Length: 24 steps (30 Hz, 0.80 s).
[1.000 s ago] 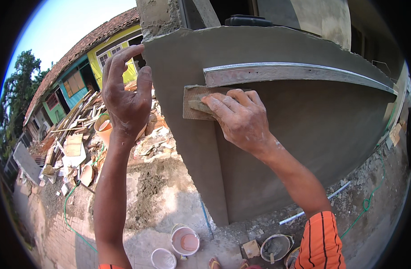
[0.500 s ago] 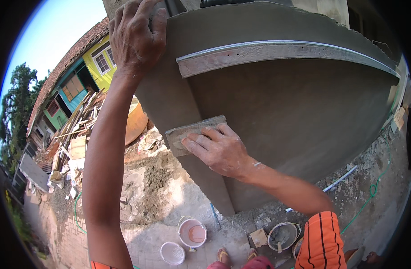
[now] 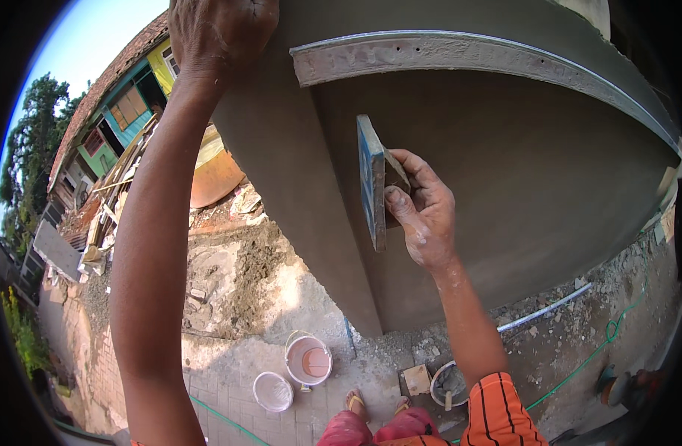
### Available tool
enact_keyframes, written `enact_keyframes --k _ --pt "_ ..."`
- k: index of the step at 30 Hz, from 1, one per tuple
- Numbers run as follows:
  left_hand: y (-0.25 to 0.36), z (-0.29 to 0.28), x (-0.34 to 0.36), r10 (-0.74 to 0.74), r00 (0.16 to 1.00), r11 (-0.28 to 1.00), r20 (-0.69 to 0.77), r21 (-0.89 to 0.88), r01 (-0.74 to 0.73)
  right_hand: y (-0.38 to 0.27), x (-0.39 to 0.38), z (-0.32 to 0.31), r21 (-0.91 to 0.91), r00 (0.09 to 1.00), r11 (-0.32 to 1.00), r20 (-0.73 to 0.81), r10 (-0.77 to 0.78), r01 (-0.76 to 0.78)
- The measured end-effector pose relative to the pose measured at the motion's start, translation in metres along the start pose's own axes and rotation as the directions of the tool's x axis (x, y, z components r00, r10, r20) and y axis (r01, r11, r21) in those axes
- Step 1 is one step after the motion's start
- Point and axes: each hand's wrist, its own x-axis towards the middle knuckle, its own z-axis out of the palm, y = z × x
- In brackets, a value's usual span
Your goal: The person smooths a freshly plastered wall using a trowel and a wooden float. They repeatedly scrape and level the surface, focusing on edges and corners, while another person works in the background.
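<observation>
My right hand (image 3: 429, 215) is closed around the handle of a plastering float (image 3: 371, 182). The float stands on edge in front of the smooth grey plastered wall (image 3: 519, 178), its blue face turned left; whether it touches the wall I cannot tell. My left hand (image 3: 223, 33) is raised at the wall's upper left corner, and the picture's top edge cuts off its fingers. Above the float, a long metal strip (image 3: 430, 56) crusted with mortar runs across the wall. A plastered vertical band (image 3: 289, 186) forms the wall's left edge, raised from the main face.
Below stand a bucket with pinkish contents (image 3: 309, 359), a white tub (image 3: 272, 392) and a mortar bucket (image 3: 451, 385). Wet mortar (image 3: 244, 275) covers ground at left, near scrap wood (image 3: 114, 197). A pale pipe (image 3: 545, 307) and green hose (image 3: 612, 331) lie at right.
My right hand has lifted the float off the left band, moved it right and turned it on edge. The view has shifted, so my left hand's fingers have left the picture.
</observation>
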Motion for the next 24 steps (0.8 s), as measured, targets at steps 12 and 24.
enact_keyframes --k 12,24 --pt "-0.004 -0.006 -0.004 0.042 0.999 0.999 -0.029 -0.003 -0.042 -0.013 0.036 0.03 -0.172 0.993 0.979 0.066 -0.099 0.109" --pt "-0.012 -0.002 -0.007 0.065 0.996 0.998 -0.064 -0.021 -0.067 0.047 -0.013 0.007 -0.236 0.989 0.964 0.049 0.137 -0.122"
